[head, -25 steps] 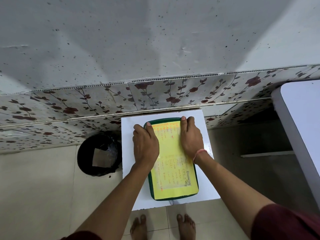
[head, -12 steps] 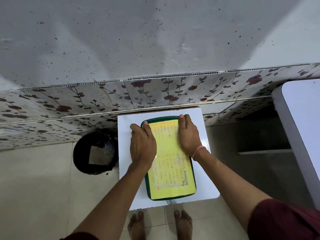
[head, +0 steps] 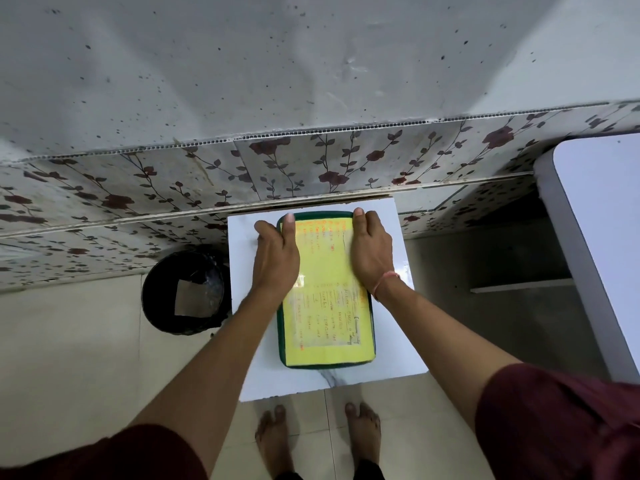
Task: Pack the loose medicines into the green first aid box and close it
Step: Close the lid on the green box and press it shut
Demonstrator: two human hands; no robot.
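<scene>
The green first aid box [head: 325, 365] lies flat and closed on a small white table [head: 394, 344]. Its lid carries a yellow sheet with handwritten text [head: 329, 323]. My left hand [head: 275, 254] grips the box's far left edge, thumb on top of the lid. My right hand [head: 370, 251] holds the far right edge the same way, with a red thread around the wrist. No loose medicines show on the table.
A black bin [head: 187, 289] with a plastic liner stands on the floor left of the table. A second white table [head: 602, 237] fills the right side. A floral-tiled wall [head: 311, 168] rises just behind. My bare feet [head: 277, 434] stand at the table's near edge.
Both hands have slid a little toward the box's far corners and outward to its side edges. The box stays closed in the same spot on the table.
</scene>
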